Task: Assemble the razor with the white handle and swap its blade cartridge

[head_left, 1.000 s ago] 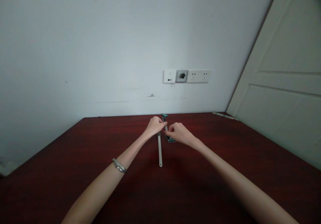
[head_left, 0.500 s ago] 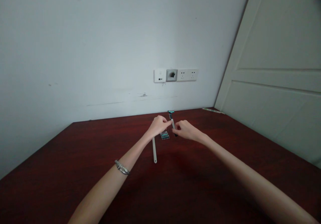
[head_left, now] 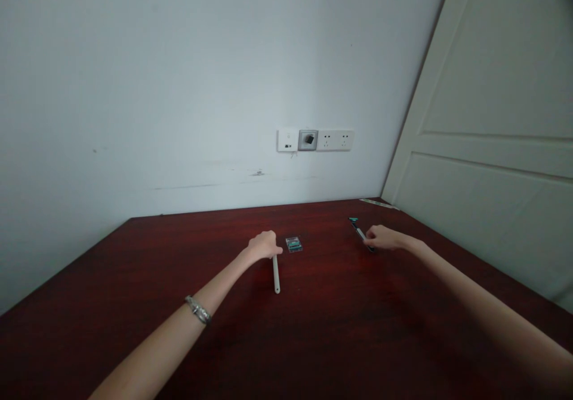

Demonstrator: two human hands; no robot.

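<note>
A razor (head_left: 360,233) with a pale handle and a black and teal head is at the right of the table. My right hand (head_left: 381,237) is closed around the lower end of its handle, and the razor head points away to the upper left. Left of centre, my left hand (head_left: 264,245) closes over the far part of a slim white handle (head_left: 276,277) with a small hole in its near end. That hand hides the handle's far end. Between my hands lies a small clear case (head_left: 294,245) with teal and dark razor cartridges in it, touched by neither hand.
The dark red wooden table (head_left: 215,352) meets a white wall with sockets (head_left: 335,140) and a black plug (head_left: 308,140). A pale panelled door (head_left: 483,167) borders the right side. A thin printed strip (head_left: 379,203) lies at the far right corner.
My right hand has carried the razor to the right and lowered it toward the table. My left hand has left the razor and moved left and down to the white handle.
</note>
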